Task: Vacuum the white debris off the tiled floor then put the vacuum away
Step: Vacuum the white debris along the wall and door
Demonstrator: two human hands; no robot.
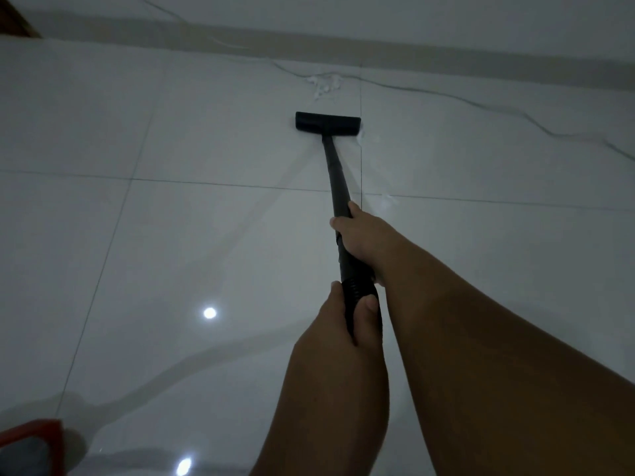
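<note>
A black vacuum wand (335, 173) runs from my hands out to a flat black floor nozzle (328, 121) resting on the glossy white tiled floor (206, 235). My right hand (360, 238) grips the wand partway up. My left hand (343, 317) is closed around the ribbed black hose (355, 291) just below it. A patch of white debris (324, 84) lies on the tile beyond the nozzle, near the wall base. Smaller white specks (388, 200) sit to the right of the wand by a grout line.
A beige skirting strip (446, 53) lines the wall base ahead. A red-edged object (32, 444) shows at the bottom left corner. A brown wooden edge (17, 18) sits at the top left. Ceiling light reflections (209, 312) glare on the tiles.
</note>
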